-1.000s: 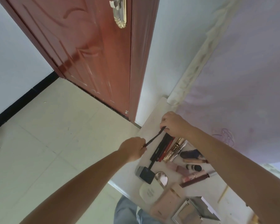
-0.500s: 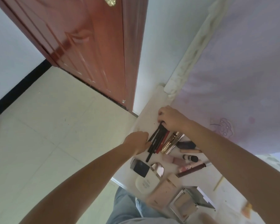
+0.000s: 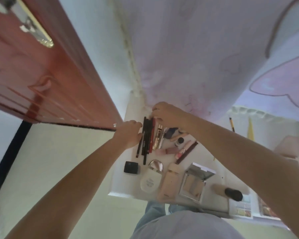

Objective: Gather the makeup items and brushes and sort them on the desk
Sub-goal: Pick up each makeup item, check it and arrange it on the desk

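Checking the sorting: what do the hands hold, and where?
Both hands, left and right, touch the black pencils, right at their far ends; a closed grip cannot be told.

Room inventory, head view.
- Door (image 3: 47, 78): reddish-brown wood w/ raised panels, open, upper left, left of the fingers. Brass handle plate (image 3: 35, 30) near top.
- Wall (image 3: 100, 49): white, plain, btwn door and curtain.
- Curtain (image 3: 205, 49): pale lilac w/ faint pink print, above and right of the fingers.
- Floor (image 3: 50, 161): cream tiles, glossy; black skirting strip (image 3: 9, 161) far left.
- Desk (image 3: 121, 183): white top, under the fingers.
- Light: soft daylight.
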`<state>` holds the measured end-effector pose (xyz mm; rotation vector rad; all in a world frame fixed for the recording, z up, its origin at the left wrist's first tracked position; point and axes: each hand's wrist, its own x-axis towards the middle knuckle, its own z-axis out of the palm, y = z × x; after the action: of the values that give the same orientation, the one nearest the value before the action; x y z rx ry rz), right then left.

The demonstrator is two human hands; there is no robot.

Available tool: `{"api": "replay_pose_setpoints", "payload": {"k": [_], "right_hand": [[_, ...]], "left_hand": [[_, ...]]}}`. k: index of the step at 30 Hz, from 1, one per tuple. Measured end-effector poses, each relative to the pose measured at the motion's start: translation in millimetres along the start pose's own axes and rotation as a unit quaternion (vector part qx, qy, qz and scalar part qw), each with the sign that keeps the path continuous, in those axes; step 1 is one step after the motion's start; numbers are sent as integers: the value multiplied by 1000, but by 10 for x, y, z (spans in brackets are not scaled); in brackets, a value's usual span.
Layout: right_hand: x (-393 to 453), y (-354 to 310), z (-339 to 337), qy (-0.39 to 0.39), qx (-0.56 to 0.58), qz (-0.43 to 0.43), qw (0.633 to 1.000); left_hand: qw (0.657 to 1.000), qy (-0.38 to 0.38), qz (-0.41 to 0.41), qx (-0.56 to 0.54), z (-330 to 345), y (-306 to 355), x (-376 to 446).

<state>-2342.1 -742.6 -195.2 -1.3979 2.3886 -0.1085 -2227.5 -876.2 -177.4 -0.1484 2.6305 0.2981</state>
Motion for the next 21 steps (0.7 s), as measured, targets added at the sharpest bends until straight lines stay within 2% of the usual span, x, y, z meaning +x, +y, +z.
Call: {"api": "replay_pose_setpoints", "payload": {"k": [4, 7, 9, 12, 14, 18, 21], "right_hand": [[-596, 113, -205, 120, 81, 65, 987], [-1265, 208, -245, 214, 131, 111, 962], [-1671, 330, -176, 248, 149, 176, 941], [-2256, 568, 68, 200, 160, 359, 897], [-2532, 706, 280, 154, 176, 442, 866], [-2839, 924, 617, 96, 220, 504, 830], [-2905, 1049, 704, 94, 216, 504, 831]], "left_hand": [[996, 52, 63, 35, -239, 424, 98], [984, 98, 140, 44, -379, 960, 104], [975, 107, 186, 55, -388, 1291, 88], [969, 87, 215, 81, -291, 1727, 130], [973, 64, 203, 91, -194, 1953, 161], [987, -25, 148, 56, 138, 2292, 256], [994, -70, 88, 16, 365, 2483, 346]]}}
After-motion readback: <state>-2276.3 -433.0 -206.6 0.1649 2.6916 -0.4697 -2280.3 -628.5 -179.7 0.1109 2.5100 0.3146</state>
